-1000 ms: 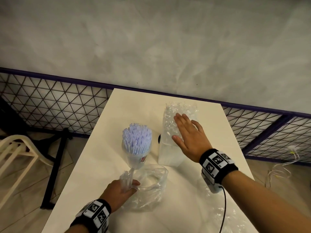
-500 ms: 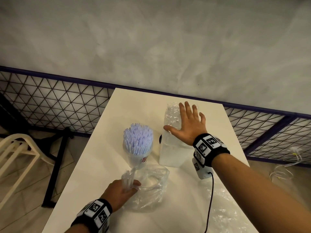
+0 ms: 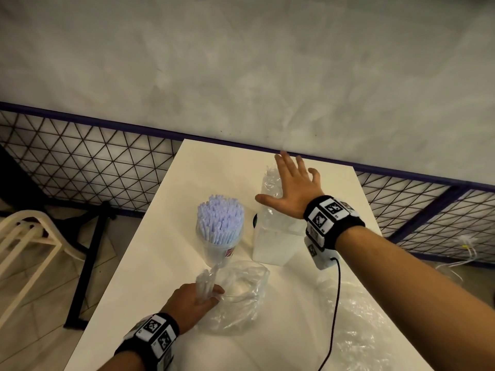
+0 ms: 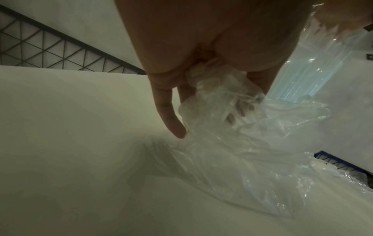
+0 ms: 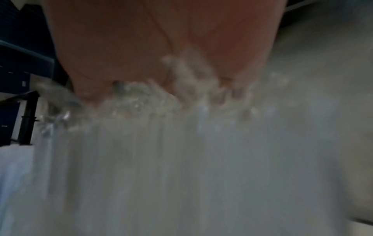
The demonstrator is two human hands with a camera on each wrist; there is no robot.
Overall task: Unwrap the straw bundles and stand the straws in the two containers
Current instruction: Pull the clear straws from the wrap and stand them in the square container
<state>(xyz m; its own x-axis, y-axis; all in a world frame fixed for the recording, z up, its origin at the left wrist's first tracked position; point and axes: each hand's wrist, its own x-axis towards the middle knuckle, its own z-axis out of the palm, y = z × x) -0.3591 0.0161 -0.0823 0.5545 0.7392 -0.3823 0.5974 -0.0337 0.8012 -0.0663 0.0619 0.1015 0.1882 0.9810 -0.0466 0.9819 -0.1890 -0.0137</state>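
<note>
A clear cup (image 3: pixel 219 243) packed with pale blue straws (image 3: pixel 221 214) stands mid-table. Right of it stands a tall straw bundle in clear wrap (image 3: pixel 273 234), its crinkled top (image 3: pixel 269 178) upward. My right hand (image 3: pixel 292 188) hovers flat over that top with fingers spread and straight; the blurred right wrist view shows the palm (image 5: pixel 161 39) just above the crinkled plastic (image 5: pixel 181 99). Near the front, my left hand (image 3: pixel 197 297) grips the twisted neck of an empty clear plastic bag (image 3: pixel 238 295); in the left wrist view the fingers (image 4: pixel 167 111) curl round the bunched bag (image 4: pixel 232 127).
The white table (image 3: pixel 166 263) ends at a purple rail and mesh fence (image 3: pixel 80 162) behind it. More loose clear plastic (image 3: pixel 356 325) lies at the front right under my right forearm. A white chair (image 3: pixel 24 245) stands on the floor to the left.
My right hand has slid farther away along the wrapped bundle, from its middle to over its crinkled top. The left hand has kept hold of the bag and stayed put.
</note>
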